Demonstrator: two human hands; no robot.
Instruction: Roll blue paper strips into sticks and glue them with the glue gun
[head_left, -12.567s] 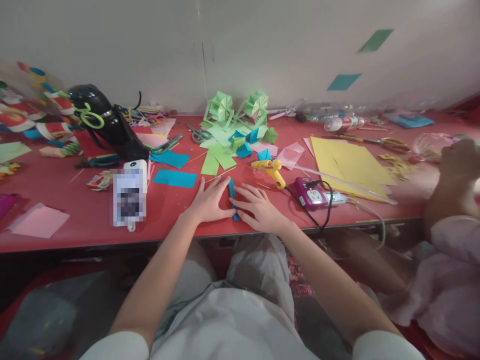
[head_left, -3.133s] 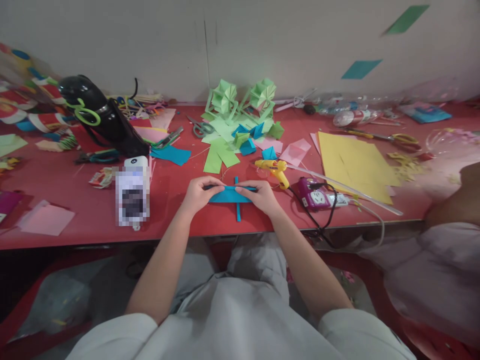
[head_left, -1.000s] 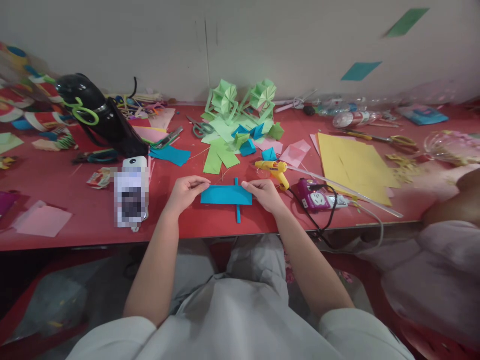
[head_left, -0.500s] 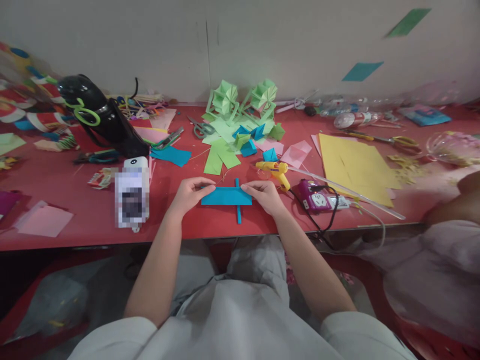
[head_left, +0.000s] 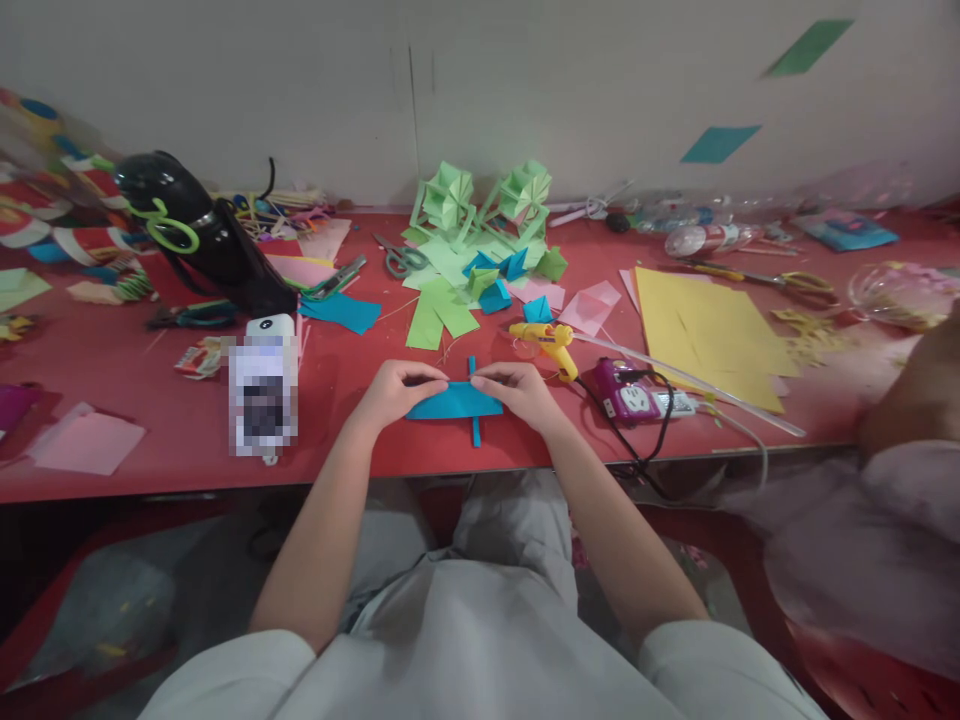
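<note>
Between both hands is a blue strip of paper (head_left: pixel 455 403), pinched along its far edge, which looks folded over. My left hand (head_left: pixel 394 392) grips it left of the middle, thumb in front and fingers behind. Further right on the same edge, my right hand (head_left: pixel 523 390) pinches it the same way. A narrow blue paper strip (head_left: pixel 476 432) lies on the table under the held sheet, its two ends showing beyond it. Just past my right hand rests a yellow glue gun (head_left: pixel 545 338).
Folded green paper models (head_left: pixel 448 195), blue paper pieces and scissors (head_left: pixel 405 260) lie behind. A phone (head_left: pixel 262 400) and black bottle (head_left: pixel 206 240) stand left. Right are a purple power socket (head_left: pixel 628 393) with cables, yellow paper (head_left: pixel 705 330) and another person's arm (head_left: pixel 915 400).
Both hands have moved inward along the blue paper's far edge, closer to each other. The paper now bows slightly, and more of its edge is covered by my fingers.
</note>
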